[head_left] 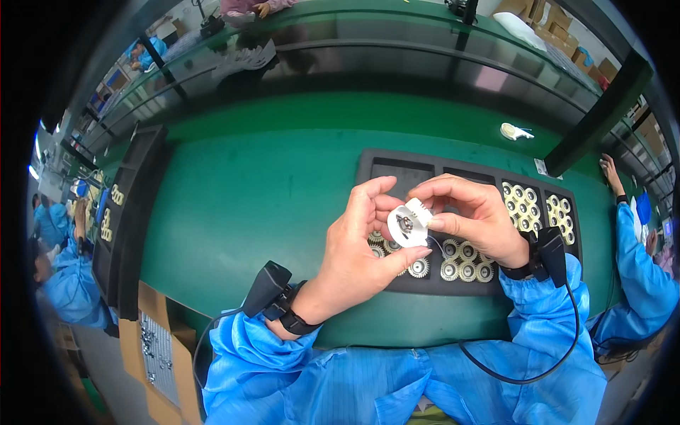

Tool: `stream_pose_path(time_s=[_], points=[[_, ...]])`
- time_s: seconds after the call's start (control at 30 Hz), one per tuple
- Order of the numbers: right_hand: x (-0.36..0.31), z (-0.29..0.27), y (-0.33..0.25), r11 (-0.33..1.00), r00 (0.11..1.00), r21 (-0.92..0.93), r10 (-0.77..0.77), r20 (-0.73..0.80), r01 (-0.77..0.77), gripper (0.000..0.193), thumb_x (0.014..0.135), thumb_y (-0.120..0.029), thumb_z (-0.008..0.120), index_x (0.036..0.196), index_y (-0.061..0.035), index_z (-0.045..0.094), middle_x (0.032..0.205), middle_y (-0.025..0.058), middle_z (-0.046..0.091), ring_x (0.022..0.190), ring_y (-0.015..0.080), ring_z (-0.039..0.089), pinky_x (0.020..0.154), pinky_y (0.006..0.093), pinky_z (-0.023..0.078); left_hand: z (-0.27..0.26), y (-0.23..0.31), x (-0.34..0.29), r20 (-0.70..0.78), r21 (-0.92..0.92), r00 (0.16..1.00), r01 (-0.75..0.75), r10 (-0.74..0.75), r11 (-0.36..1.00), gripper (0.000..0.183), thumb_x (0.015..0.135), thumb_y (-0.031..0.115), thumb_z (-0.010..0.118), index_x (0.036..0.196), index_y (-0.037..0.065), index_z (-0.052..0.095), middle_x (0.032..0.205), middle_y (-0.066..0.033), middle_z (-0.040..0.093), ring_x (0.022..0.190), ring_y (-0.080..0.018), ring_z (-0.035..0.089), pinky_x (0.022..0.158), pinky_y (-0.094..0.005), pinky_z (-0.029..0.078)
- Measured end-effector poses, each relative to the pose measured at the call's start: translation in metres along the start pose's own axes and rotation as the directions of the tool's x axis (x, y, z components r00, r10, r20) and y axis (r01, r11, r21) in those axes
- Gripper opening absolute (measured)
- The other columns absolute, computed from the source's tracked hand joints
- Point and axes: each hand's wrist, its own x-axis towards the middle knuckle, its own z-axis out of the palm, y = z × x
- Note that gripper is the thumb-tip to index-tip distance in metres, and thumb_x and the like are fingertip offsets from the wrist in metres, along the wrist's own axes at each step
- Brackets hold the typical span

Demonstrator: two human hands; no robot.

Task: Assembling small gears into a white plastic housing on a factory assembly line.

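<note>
My left hand (350,244) is closed, thumb and fingers around the rim of a white round housing (394,228), whose open face shows dark and metallic parts inside. At the housing's upper right edge, my right hand (474,212) pinches a small white toothed piece (419,210) between thumb and fingers. The two parts touch or overlap; whether they are joined I cannot tell. A thin pale wire hangs below them. Both hands are held above a black compartment tray (404,171) with several cream gear wheels (520,205) in it, some hidden by my hands.
A white part with a short tail (516,132) lies far right on the green bench (227,205), near a dark post (602,110). Left are another black tray (129,212) and a cardboard box (185,368) of metal pieces. Blue-sleeved co-workers (641,255) are on both sides.
</note>
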Motion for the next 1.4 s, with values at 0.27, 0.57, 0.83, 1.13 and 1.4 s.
stream_pose_path(time_s=[0.27, 0.57, 0.83, 1.13, 1.4], points=[[0.002, 0.003, 0.002, 0.994, 0.997, -0.092, -0.055, 0.051, 0.06, 0.032, 0.085, -0.01, 0.07, 0.115, -0.0009, 0.064, 0.11, 0.0093, 0.063, 0.099, 0.0155, 0.059, 0.085, 0.029, 0.048, -0.001, -0.005, -0.002, -0.07, 0.079, 0.995, -0.072, 0.077, 0.994, 0.079, 0.069, 0.009, 0.084, 0.132, -0.002, 0.037, 0.097, -0.0113, 0.063, 0.083, -0.0173, 0.065, 0.069, -0.0278, 0.054], [0.003, 0.004, 0.002, 0.977, 0.991, -0.179, -0.105, 0.077, 0.117, 0.031, 0.084, -0.008, 0.07, 0.113, -0.0001, 0.065, 0.109, 0.0109, 0.062, 0.099, 0.0173, 0.06, 0.084, 0.0296, 0.048, -0.004, -0.001, -0.002, 0.006, 0.069, 1.0, 0.009, -0.009, 0.998, 0.083, 0.072, 0.007, 0.084, 0.137, -0.002, 0.032, 0.102, -0.011, 0.059, 0.093, -0.0164, 0.064, 0.077, -0.0277, 0.053], [0.002, 0.004, 0.002, 0.981, 0.989, -0.149, -0.108, 0.097, 0.122, 0.03, 0.082, -0.007, 0.072, 0.11, 0.0, 0.067, 0.109, 0.0117, 0.061, 0.099, 0.0179, 0.06, 0.085, 0.0311, 0.048, -0.003, -0.002, -0.005, 0.003, 0.067, 1.0, 0.025, -0.025, 0.997, 0.084, 0.071, 0.005, 0.084, 0.137, -0.001, 0.032, 0.102, -0.011, 0.06, 0.092, -0.0162, 0.064, 0.078, -0.0278, 0.054], [0.002, 0.007, -0.019, 0.926, 0.963, -0.266, -0.25, 0.097, 0.267, 0.035, 0.083, -0.01, 0.071, 0.116, -0.0004, 0.063, 0.115, 0.0125, 0.06, 0.104, 0.0227, 0.06, 0.088, 0.0338, 0.048, -0.006, 0.001, -0.004, 0.06, -0.159, 0.998, -0.019, 0.029, 0.987, 0.078, 0.072, 0.0, 0.081, 0.137, -0.001, 0.039, 0.109, -0.0088, 0.058, 0.101, -0.0167, 0.061, 0.089, -0.0298, 0.051], [0.0, -0.021, 0.003, 0.818, 0.976, -0.573, -0.162, -0.143, 0.052, 0.015, 0.087, -0.005, 0.062, 0.101, -0.0018, 0.065, 0.091, 0.0118, 0.065, 0.087, 0.0239, 0.064, 0.072, 0.0313, 0.052, -0.064, -0.047, 0.09, -0.332, 0.321, 0.913, -0.127, 0.237, 0.938, 0.047, 0.072, 0.001, 0.074, 0.115, -0.005, 0.056, 0.109, -0.0149, 0.055, 0.102, -0.0259, 0.061, 0.086, -0.0341, 0.052]])
